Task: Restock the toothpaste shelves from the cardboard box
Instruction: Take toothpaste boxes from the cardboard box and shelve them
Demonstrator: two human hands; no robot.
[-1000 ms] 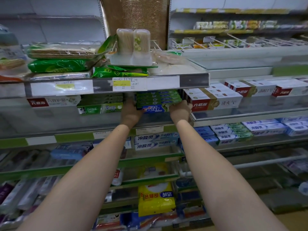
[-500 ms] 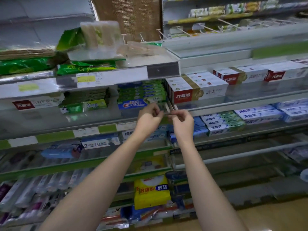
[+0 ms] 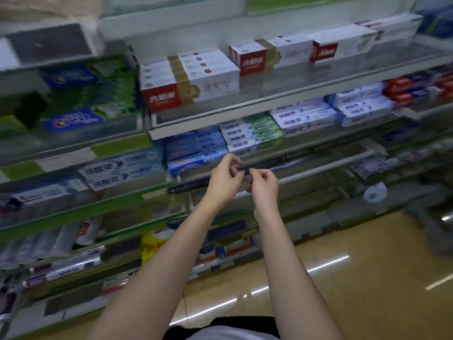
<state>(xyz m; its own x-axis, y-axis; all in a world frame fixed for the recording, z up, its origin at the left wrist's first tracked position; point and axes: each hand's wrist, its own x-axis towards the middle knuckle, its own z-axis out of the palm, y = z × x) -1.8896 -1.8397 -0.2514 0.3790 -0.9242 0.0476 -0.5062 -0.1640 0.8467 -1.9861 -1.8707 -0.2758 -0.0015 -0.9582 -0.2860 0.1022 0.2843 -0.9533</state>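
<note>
- We see both hands raised together in front of the shelves, fingertips almost meeting.
- The left hand (image 3: 226, 179) has its fingers curled, thumb and forefinger pinched on a small dark strip (image 3: 245, 169) that runs between the two hands.
- The right hand (image 3: 263, 185) is curled likewise and pinches the strip's other end; the strip is too small and blurred for us to name it.
- Neither hand holds a toothpaste box.
- The cardboard box does not show in this view.
- Toothpaste sits on the shelves: white and red boxes (image 3: 188, 82) are stacked on the upper shelf (image 3: 269, 104), above the hands.
- More white and red boxes (image 3: 269, 56) lie further right on that shelf.
- Green and blue boxes (image 3: 90, 94) are stacked to the left of the white and red boxes, blurred.
- On the shelf below, blue boxes (image 3: 196, 149) lie just beyond the left hand, with white and green boxes (image 3: 252, 134) beside them on the right.
- White and blue boxes (image 3: 304, 116) follow to the right, then red ones (image 3: 404, 90) at the far end.
- Lower shelves carry more goods, too blurred for us to read.
- A yellow bag (image 3: 153, 244) shows low down behind the left forearm.
- The glossy floor (image 3: 343, 278) lies below on the right.
</note>
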